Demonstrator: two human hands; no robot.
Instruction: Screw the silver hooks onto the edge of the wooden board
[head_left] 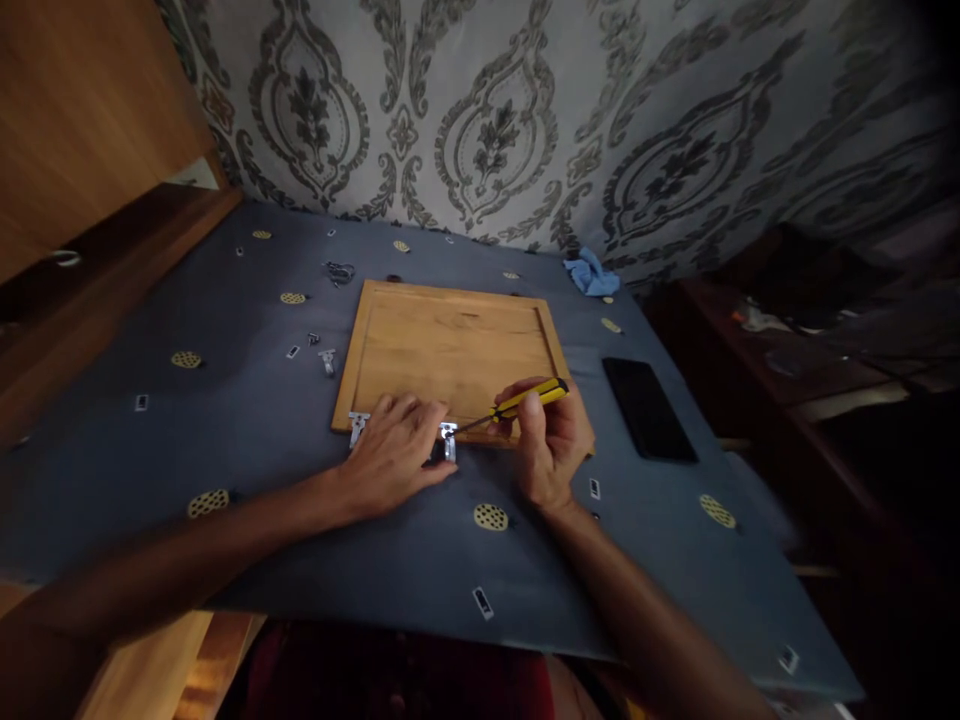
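A wooden cabinet door (457, 345) with a raised frame lies flat on the table. At its near edge sits a metal hinge (449, 446), with my left hand (394, 440) pressed on the door beside it, the thumb and forefinger closed about the hinge. My right hand (553, 440) grips a yellow and black screwdriver (529, 399), whose thin shaft slants down left to the hinge; its tip is at the hinge's upper part. A second hinge (358, 428) rests on the door's near left corner, partly behind my left hand.
A loose hinge (328, 362) and small metal parts (313, 340) lie left of the door, with another small dark metal item (339, 272) farther back. A black phone (649, 410) is at right, a blue cloth (592, 273) at the back. Patterned cloth (495, 130) hangs behind the table.
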